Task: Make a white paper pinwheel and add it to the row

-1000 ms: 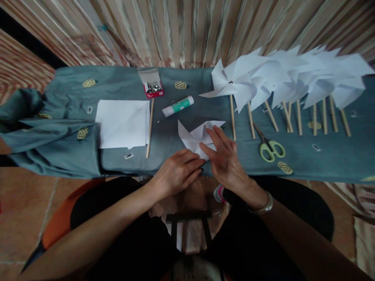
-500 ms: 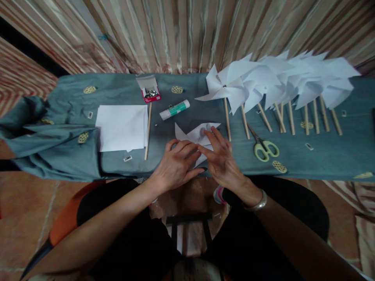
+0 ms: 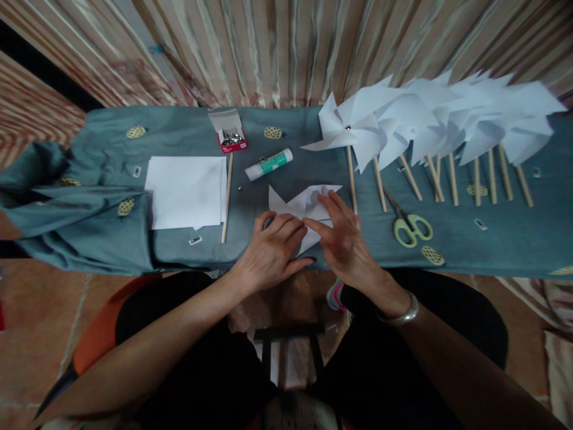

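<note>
A partly folded white paper pinwheel (image 3: 299,204) lies on the grey-blue cloth (image 3: 492,245) near the table's front edge. My left hand (image 3: 273,251) rests on its lower left part, fingers curved and pressing the paper down. My right hand (image 3: 344,239) lies over its right side, fingers stretched and touching a folded flap near the centre. The paper's lower half is hidden under both hands.
A row of several finished white pinwheels (image 3: 430,119) on wooden sticks lies at the right. Green-handled scissors (image 3: 409,224), a glue stick (image 3: 268,164), a red box of pins (image 3: 230,136), a loose wooden stick (image 3: 227,197) and a stack of white paper (image 3: 185,191) lie around.
My left hand has slid forward onto the paper from the table's edge. My right hand stays on the flaps with small finger shifts.
</note>
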`<state>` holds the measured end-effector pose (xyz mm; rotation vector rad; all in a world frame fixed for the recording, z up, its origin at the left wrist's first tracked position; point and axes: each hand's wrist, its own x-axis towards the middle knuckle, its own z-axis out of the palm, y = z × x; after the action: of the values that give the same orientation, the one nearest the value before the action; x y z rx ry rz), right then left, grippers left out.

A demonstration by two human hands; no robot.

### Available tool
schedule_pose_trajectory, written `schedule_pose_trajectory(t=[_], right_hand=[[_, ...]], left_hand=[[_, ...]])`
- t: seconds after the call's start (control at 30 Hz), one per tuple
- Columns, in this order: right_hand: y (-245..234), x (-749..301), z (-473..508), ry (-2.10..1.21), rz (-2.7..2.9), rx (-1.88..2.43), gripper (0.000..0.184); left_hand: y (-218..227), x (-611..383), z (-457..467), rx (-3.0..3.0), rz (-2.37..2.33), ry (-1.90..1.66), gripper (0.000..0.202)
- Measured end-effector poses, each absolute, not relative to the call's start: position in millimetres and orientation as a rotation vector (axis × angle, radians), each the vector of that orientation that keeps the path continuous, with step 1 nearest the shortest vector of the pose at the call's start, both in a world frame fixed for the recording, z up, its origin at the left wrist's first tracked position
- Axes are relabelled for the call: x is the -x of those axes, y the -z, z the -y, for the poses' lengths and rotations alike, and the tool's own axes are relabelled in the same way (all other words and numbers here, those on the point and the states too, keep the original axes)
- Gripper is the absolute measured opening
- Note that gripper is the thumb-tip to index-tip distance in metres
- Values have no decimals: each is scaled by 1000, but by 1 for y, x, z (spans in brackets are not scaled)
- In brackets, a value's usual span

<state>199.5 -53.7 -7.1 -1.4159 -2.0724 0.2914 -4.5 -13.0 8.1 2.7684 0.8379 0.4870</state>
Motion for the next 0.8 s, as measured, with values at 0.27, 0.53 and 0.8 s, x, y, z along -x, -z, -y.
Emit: schedule_pose_trajectory(t=[0.27, 0.53, 0.8], right_hand=[[3, -206, 54, -234, 2095, 1475, 46], [7, -197, 52, -123, 2173, 1464, 40], [11, -202, 51, -171, 2193, 1406, 41]], left_hand=[[-9, 4, 12, -2793, -840, -503, 57], [-11, 3, 13, -2808, -857, -434, 54], [-13, 2, 12, -2814, -886, -396, 51]])
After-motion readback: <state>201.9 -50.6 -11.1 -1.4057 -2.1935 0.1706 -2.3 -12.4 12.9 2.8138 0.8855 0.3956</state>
